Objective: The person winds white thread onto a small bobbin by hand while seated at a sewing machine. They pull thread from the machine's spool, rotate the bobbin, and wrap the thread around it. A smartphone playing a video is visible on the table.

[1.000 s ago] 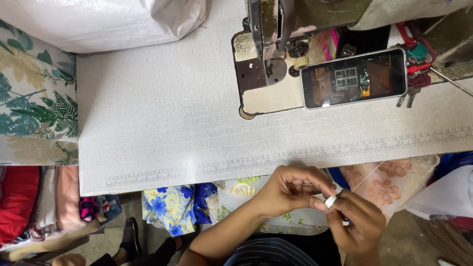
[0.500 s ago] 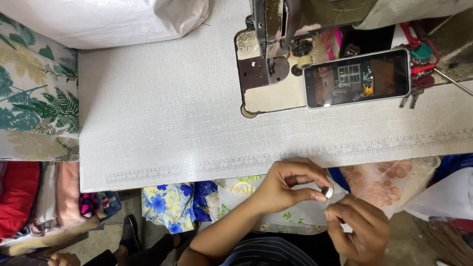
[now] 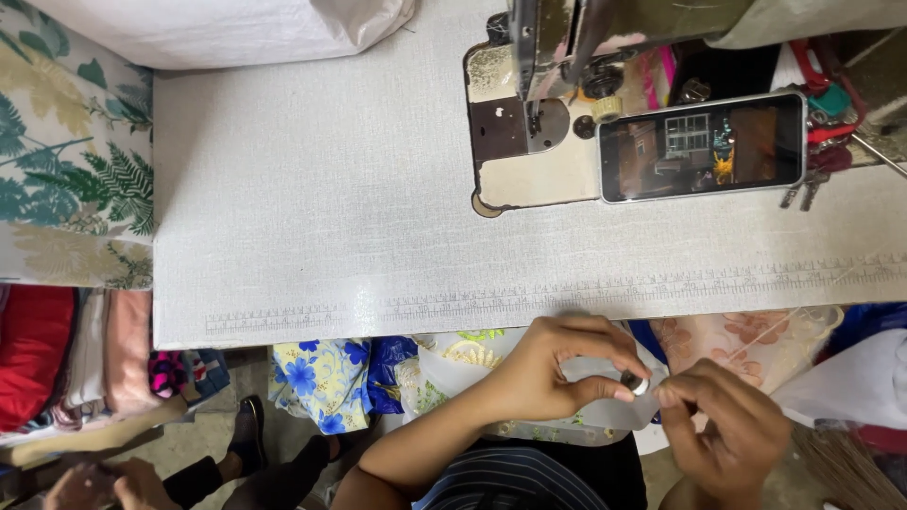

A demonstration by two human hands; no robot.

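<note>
Pinching a small silvery bobbin (image 3: pixel 636 384) between thumb and forefinger of the left hand (image 3: pixel 553 370), just below the near edge of the pale bench (image 3: pixel 312 208), toward its right end. Fingers (image 3: pixel 605 389) of that hand curling tight around the little round piece, holding it off the bench and over the lap. Meeting it with the right hand (image 3: pixel 732 434), fingertips narrowed together right beside the bobbin, seemingly nipping a fine thread; too small to tell for sure whether anything is actually gripped there. Hovering above light floral fabric (image 3: pixel 746 340) bunched under the bench's near edge.

Sitting at the far right corner of the bench: a sewing machine (image 3: pixel 539 104) with its needle plate, and a phone (image 3: pixel 704 146) lying flat against the machine bed, screen lit. Resting just past the phone at the right edge, a bunch of keys (image 3: pixel 803 184). Lying at the far left corner, a white sack (image 3: pixel 217 28). Draping beside the left edge, leaf-print cloth (image 3: pixel 66 161), with folded red and pink cloth (image 3: pixel 57 359) stacked below it. Showing at the bottom left, another person's hands (image 3: pixel 94 484).
</note>
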